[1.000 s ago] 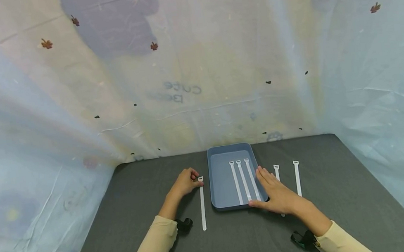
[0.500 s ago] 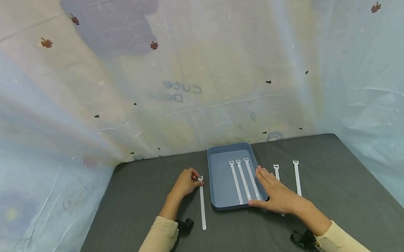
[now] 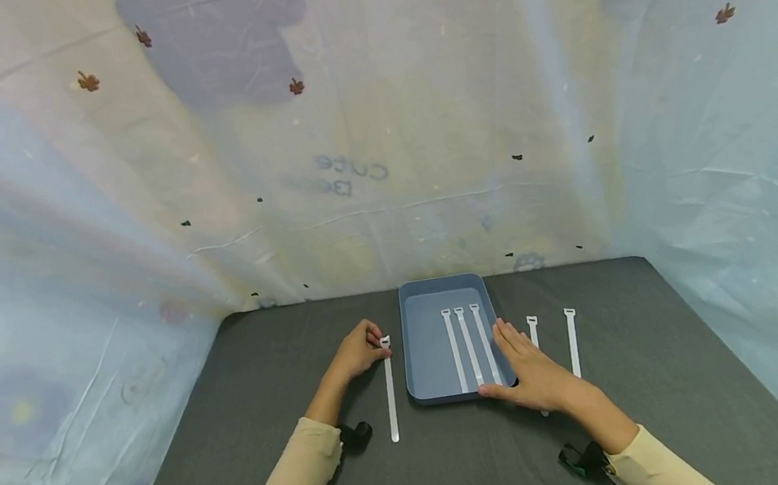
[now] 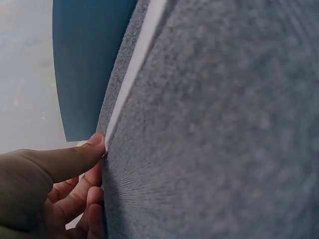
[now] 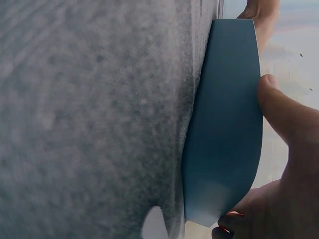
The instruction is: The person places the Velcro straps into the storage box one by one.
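Observation:
My left hand (image 3: pixel 360 351) pinches a white slotted strip (image 3: pixel 391 402) just below its head, left of the blue tray (image 3: pixel 415 335). Thumb and fingertip meet on the strip (image 4: pixel 130 74) in the left wrist view, where it runs along the grey cloth. My right hand (image 3: pixel 535 376) rests on the tray's front right corner with its fingers extended, thumb on the front rim. Inside the tray, three similar strips (image 3: pixel 455 351) lie side by side in its right half. The right wrist view has the thumb on the rim of the tray (image 5: pixel 224 119).
Right of the tray lie two more white strips, one (image 3: pixel 532 328) partly hidden under my right hand, the other (image 3: pixel 572 341) farther right with its lower end out of sight. A grey cloth (image 3: pixel 458 467) covers the table; patterned sheets (image 3: pixel 375 116) hang behind and at both sides.
The pinched strip has shifted very slightly, its lower end a little to the right. My right hand and the tray stay where they were.

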A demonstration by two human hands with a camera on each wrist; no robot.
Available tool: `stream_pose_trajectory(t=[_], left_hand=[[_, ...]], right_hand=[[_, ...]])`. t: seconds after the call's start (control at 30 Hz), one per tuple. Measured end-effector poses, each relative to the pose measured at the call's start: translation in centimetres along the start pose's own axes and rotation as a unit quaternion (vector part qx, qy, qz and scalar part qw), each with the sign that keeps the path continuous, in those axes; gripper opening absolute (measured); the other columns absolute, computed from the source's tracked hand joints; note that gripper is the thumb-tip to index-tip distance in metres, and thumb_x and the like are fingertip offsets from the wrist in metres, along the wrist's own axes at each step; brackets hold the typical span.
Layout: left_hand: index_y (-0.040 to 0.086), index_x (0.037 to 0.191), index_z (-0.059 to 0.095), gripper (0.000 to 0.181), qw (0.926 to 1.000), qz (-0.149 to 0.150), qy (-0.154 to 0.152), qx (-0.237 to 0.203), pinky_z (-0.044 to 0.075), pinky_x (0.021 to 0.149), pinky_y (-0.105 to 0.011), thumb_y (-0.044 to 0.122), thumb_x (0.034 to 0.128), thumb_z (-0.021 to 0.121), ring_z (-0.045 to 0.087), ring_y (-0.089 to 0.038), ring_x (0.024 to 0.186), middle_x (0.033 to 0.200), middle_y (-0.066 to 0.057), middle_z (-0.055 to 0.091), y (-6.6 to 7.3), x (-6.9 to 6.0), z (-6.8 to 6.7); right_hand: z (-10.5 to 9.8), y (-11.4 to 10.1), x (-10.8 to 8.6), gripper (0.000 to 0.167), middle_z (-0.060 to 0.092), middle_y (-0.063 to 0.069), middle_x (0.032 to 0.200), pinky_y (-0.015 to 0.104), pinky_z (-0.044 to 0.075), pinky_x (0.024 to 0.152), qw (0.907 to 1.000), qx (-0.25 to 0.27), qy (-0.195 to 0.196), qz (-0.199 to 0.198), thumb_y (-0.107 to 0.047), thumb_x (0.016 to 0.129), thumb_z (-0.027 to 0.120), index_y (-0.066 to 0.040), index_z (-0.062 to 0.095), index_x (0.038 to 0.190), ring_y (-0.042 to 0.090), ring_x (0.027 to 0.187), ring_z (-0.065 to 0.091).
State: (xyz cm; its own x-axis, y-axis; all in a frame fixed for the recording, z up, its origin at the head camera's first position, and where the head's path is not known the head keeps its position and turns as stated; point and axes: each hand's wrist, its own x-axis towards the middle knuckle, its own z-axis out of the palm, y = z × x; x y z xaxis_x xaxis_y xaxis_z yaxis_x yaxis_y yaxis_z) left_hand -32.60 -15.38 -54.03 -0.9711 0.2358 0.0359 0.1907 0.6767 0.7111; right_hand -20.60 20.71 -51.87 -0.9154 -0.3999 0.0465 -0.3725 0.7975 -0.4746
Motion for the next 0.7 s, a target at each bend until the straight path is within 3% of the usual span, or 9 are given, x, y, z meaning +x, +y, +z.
stream_pose_trajectory(t=[0.17, 0.4, 0.7], left_hand=[[0.006, 0.103, 0.059, 0.03, 0.9996, 0.002, -0.014, -0.025, 0.05, 0.073, -0.033, 0.005, 0.0912, 0.086, 0.06, -0.017, 0.081, 0.091, -0.004, 0.065, -0.4, 0.0, -0.3], [0.004, 0.111, 0.062, 0.017, 0.9971, -0.01, -0.018, -0.073, 0.057, 0.079, -0.038, 0.007, 0.1011, 0.076, 0.069, -0.022, 0.09, 0.1, -0.01, 0.072, -0.1, -0.3, -0.9], [-0.001, 0.126, 0.06, 0.027, 0.9832, -0.027, -0.001, -0.18, 0.066, 0.076, -0.039, -0.001, 0.1021, 0.071, 0.075, -0.023, 0.083, 0.104, -0.017, 0.074, 0.8, -0.7, -1.3]], right_hand=[[-0.1, -0.1, 0.0, 0.12, 0.007, 0.027, 0.177, 0.064, 0.016, 0.13, 1.0, 0.007, 0.0, 0.002, -0.07, 0.095, 0.069, 0.008, 0.014, 0.168, 0.045, 0.164, 0.011], [-0.1, -0.2, -0.1, 0.12, 0.007, 0.026, 0.177, 0.064, 0.016, 0.13, 1.0, 0.008, 0.002, 0.004, -0.07, 0.095, 0.07, 0.007, 0.014, 0.168, 0.045, 0.164, 0.011], [0.0, -0.1, -0.1, 0.121, 0.005, 0.026, 0.177, 0.064, 0.014, 0.131, 0.9999, 0.009, -0.005, 0.007, -0.071, 0.095, 0.069, 0.007, 0.012, 0.168, 0.045, 0.164, 0.009]])
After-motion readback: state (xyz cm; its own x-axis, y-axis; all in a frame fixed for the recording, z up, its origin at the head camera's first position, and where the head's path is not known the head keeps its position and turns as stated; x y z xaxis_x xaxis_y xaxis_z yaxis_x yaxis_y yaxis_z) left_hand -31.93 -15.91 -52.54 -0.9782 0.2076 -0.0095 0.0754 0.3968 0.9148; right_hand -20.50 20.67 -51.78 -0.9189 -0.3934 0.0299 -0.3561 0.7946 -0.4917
